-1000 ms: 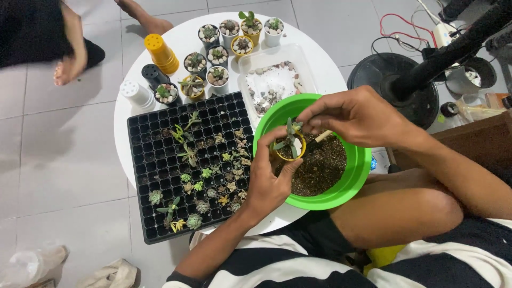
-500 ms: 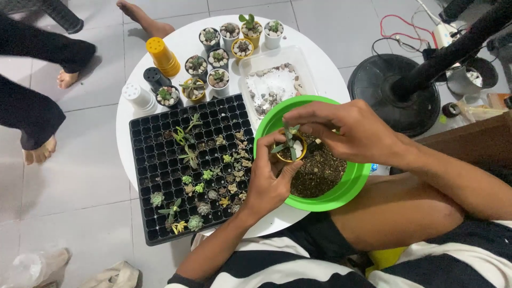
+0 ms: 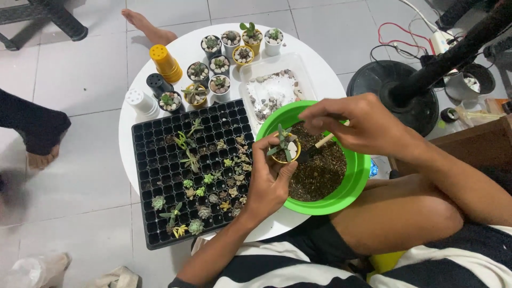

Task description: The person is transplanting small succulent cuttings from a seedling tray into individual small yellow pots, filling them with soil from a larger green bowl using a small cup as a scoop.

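Succulent pot [image 3: 285, 152] gripped by left hand [image 3: 269, 184] fingers over soil-filled green bowl [image 3: 349, 192].

Bare round white table [image 3: 178, 50] is showing at the far left edge; the black seedling tray [image 3: 160, 176], potted succulents [image 3: 218, 64] and green soil bowl [image 3: 349, 184] are crowding the rest.

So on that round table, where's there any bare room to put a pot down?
A bare strip of the white table lies left of the potted succulents, above the stacked pots. Elsewhere it is crowded: seedling tray, pebble tray, green bowl, where the left hand holds a yellow pot.
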